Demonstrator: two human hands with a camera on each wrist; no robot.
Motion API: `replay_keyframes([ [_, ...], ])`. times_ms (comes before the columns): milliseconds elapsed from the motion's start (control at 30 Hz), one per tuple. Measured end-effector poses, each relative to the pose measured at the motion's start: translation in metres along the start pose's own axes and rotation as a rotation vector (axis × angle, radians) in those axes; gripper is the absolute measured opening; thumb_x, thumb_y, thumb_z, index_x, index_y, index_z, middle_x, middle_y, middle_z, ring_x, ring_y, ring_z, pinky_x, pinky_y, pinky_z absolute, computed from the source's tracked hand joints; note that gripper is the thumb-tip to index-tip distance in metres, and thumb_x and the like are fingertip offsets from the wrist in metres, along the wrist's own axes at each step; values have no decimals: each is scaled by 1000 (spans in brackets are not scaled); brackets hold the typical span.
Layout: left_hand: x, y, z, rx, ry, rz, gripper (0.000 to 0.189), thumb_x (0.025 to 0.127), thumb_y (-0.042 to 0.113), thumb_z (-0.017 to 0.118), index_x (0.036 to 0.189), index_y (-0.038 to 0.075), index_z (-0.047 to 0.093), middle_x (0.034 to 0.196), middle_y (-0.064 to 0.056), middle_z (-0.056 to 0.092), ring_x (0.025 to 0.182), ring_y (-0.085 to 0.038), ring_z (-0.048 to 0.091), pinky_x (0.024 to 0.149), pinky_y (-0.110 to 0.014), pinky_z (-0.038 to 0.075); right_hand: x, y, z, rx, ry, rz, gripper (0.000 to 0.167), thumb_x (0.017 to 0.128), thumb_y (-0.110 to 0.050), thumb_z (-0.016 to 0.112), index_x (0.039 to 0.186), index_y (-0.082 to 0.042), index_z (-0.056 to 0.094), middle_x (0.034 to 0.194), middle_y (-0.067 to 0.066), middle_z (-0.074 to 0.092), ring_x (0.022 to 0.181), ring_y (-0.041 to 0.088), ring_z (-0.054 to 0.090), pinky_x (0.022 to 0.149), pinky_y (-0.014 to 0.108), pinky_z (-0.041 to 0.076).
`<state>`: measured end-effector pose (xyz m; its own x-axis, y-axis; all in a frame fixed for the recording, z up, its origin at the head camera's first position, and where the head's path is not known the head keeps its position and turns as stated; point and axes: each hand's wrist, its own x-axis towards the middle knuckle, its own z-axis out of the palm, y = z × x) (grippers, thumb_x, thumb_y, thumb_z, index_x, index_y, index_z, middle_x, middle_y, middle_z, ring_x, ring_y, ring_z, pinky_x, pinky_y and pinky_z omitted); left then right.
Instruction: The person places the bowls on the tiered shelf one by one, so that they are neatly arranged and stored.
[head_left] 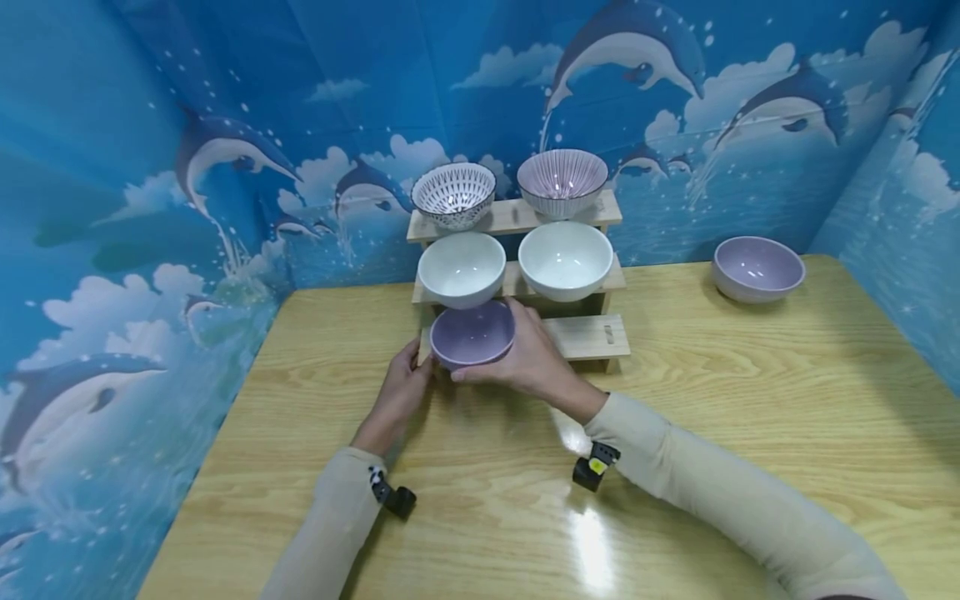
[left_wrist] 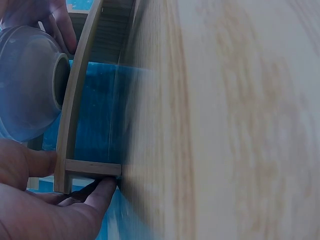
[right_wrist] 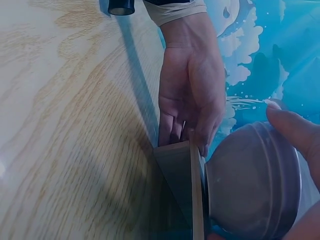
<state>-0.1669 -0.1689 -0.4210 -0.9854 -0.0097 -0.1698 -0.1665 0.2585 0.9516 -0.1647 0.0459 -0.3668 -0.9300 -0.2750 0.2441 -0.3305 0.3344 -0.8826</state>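
My right hand point(head_left: 536, 357) grips a purple bowl point(head_left: 472, 335) by its right side, thumb toward the front. The bowl is at the left end of the lowest step of a wooden three-step stand point(head_left: 581, 337). In the right wrist view the base of the bowl point(right_wrist: 250, 185) is at the step's top, with little or no gap. My left hand point(head_left: 401, 390) holds the left end of that step; in the left wrist view the left thumb is over the board and the fingers point(left_wrist: 102, 192) touch its leg.
Two white bowls, the left one point(head_left: 462, 271) and the right one point(head_left: 566, 262), stand on the middle step. On the top step are a black-patterned bowl point(head_left: 453, 196) and a striped bowl point(head_left: 562, 183). Another purple bowl point(head_left: 757, 271) sits at the table's back right. A dolphin-print backdrop point(head_left: 450, 75) encloses the table.
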Motion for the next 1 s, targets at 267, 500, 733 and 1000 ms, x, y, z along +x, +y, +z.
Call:
replay_keyframes([
  [267,1,-1,1,-5,-4,-3,57,107,15,50,158,1,28,160,-18,35,145,-30,38,119,-40,34,-6,1,-9,7,-34,51,111,59,-31,101,149,-6,42,137,12,55,126,28,52,108,48,44],
  [500,2,0,1,0,-2,-34,57,107,16,49,159,3,27,161,-16,33,145,-27,37,119,-38,33,-19,0,-20,-57,-69,182,128,60,-45,98,158,-4,26,149,19,42,136,35,44,114,51,39],
  [733,1,2,0,32,-6,-68,59,108,19,49,160,6,26,165,-14,26,150,-28,28,120,-40,29,-29,-1,-33,-56,-99,259,132,64,-48,96,161,-5,18,157,20,33,137,39,45,107,51,47],
  [1000,2,1,-1,31,-12,-81,59,108,22,50,160,8,26,166,-13,23,152,-29,23,122,-43,25,-44,3,-57,-15,-93,303,130,67,-44,95,161,-4,15,160,19,29,140,40,40,107,52,47],
])
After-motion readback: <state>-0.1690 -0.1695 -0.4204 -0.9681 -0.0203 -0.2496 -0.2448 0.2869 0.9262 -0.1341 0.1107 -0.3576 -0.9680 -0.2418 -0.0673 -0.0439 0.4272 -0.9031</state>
